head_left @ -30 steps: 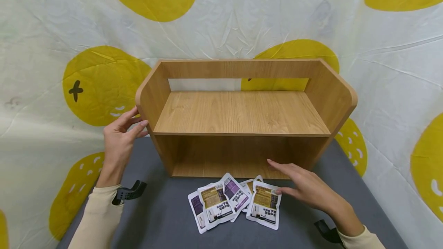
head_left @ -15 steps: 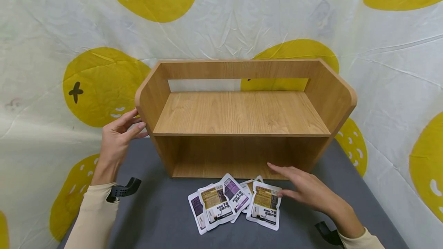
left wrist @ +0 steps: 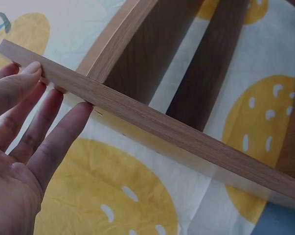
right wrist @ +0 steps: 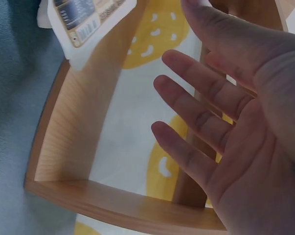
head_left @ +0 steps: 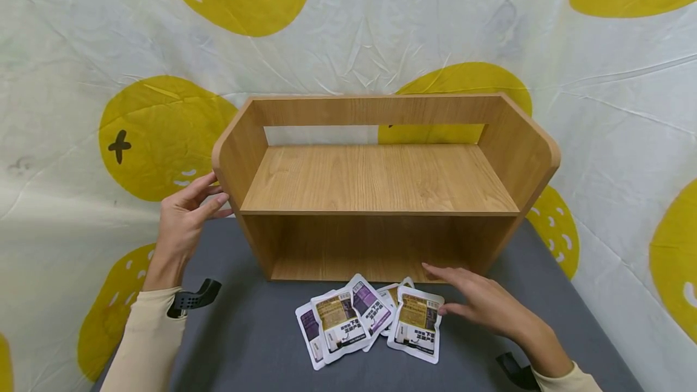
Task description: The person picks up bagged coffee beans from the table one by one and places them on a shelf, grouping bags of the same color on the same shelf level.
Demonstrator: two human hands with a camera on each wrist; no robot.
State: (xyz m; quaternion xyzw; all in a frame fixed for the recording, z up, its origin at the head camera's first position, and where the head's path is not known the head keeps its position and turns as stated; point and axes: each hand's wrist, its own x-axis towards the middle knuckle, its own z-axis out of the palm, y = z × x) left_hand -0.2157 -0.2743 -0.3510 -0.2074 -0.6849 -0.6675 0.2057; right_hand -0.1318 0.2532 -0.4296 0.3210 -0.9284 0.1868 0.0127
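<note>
A two-tier wooden shelf point(head_left: 381, 177) stands on the grey table. My left hand point(head_left: 187, 216) touches the outside of its left side panel; in the left wrist view the fingertips lie against the panel's outer face and the thumb point(left wrist: 30, 68) is at its edge. My right hand point(head_left: 487, 298) is held with fingers spread in front of the lower tier, holding nothing. Its thumb overlaps the edge of the rightmost white pouch point(head_left: 416, 325) in the head view. Left of that pouch lie several overlapping pouches, among them a gold-labelled one point(head_left: 340, 322) and a purple-labelled one point(head_left: 372, 306).
A white cloth point(head_left: 348, 29) with yellow potato-like prints hangs behind and beside the table point(head_left: 261, 349). The shelf's raised side panels and back rail point(head_left: 381, 111) enclose its upper board. A dark wrist strap point(head_left: 196, 301) is on the left sleeve.
The right hand has sunk slightly beside the rightmost pouch. My left wrist has shifted a little to the left, its fingers still at the shelf's side. Shelf and pouches lie as before.
</note>
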